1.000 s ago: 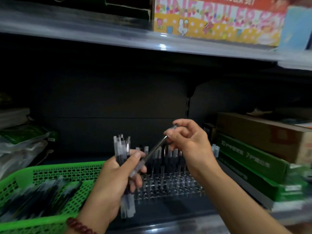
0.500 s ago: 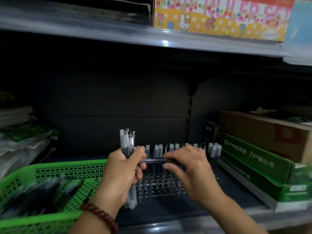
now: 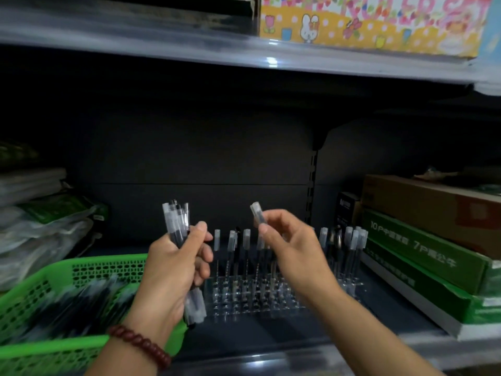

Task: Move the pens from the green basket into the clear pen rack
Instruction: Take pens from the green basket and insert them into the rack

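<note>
My left hand (image 3: pixel 173 270) grips an upright bundle of pens (image 3: pixel 176 221) above the right end of the green basket (image 3: pixel 54 343). More dark pens (image 3: pixel 70 308) lie blurred inside the basket. My right hand (image 3: pixel 292 248) pinches a single pen (image 3: pixel 257 211) by its frosted cap end, holding it nearly upright over the clear pen rack (image 3: pixel 252 299). Several pens stand in the rack's back rows (image 3: pixel 349 240); its front holes look unfilled.
Green and brown boxes (image 3: pixel 423 248) are stacked on the shelf to the right of the rack. Plastic-wrapped packs (image 3: pixel 40 226) lie at the left behind the basket. An upper shelf edge (image 3: pixel 244 50) with a colourful ruler-set box (image 3: pixel 374 23) runs overhead.
My right hand has drawn one pen out of the left hand's bundle, lifted it away and turned it from level to nearly upright over the rack. The left hand stays put.
</note>
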